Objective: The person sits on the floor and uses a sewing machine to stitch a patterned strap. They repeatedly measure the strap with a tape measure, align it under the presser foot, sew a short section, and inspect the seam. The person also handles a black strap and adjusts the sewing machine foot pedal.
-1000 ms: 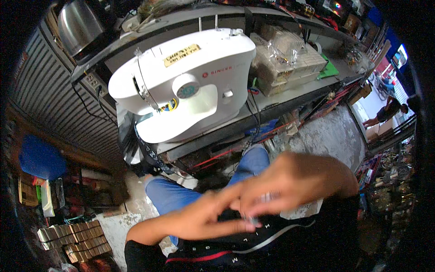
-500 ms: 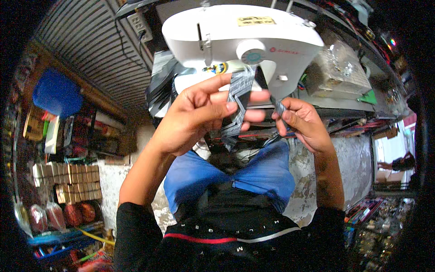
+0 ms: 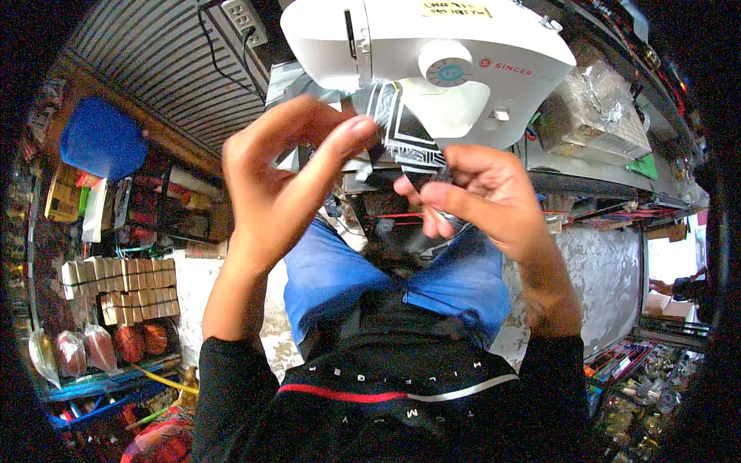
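Head view: both hands raised at frame centre, left hand (image 3: pixel 278 166) and right hand (image 3: pixel 482 197) pinching a black-and-white patterned fabric strip (image 3: pixel 405 131) just below the white sewing machine (image 3: pixel 432 54). Keep pinch near the strip's edge, taut. Machine crowds above; open room over the blue-jeaned lap (image 3: pixel 386 270).

We look down from our head – one close fisheye view, hands mid-frame, sewing machine (image 3: pixel 432 69) at the top.
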`<state>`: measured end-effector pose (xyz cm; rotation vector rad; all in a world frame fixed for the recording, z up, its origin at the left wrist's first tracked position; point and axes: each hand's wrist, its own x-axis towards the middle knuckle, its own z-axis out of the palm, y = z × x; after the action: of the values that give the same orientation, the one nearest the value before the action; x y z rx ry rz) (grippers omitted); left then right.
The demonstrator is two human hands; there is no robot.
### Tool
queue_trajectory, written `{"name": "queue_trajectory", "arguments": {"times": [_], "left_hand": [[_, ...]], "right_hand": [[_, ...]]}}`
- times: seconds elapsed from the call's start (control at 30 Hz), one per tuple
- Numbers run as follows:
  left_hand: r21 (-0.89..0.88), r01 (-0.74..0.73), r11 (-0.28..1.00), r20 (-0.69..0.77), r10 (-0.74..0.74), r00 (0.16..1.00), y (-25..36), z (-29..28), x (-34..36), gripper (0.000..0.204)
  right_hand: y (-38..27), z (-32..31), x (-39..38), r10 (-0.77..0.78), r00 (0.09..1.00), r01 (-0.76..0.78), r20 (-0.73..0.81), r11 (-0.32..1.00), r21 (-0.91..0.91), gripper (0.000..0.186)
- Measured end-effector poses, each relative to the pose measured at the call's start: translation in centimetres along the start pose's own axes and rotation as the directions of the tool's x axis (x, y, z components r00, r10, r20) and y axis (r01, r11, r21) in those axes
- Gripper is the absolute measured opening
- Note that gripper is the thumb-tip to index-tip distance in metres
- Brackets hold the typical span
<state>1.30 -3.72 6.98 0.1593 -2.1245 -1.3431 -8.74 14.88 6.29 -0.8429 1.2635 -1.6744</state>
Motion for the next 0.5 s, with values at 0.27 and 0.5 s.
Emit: {"name": "queue_trajectory", "arguments": {"times": [0.27, 0.5], "left_hand": [[-0.384, 0.336, 0.86, 0.774, 0.101, 0.625, -0.4, 1.1, -0.4, 0.047], [-0.497, 0.605, 0.622, 0.833, 0.145, 0.535, -0.4, 0.0, 0.7, 0.013]], "right_hand": [[-5.0, -1.2, -2.0, 0.331, 0.83, 0.004, 0.448, 0.801, -0.599, 0.021], [-2.6, -3.6, -4.6, -0.081, 0.967, 0.203, 0.242, 0.82, -0.536, 0.021]]}}
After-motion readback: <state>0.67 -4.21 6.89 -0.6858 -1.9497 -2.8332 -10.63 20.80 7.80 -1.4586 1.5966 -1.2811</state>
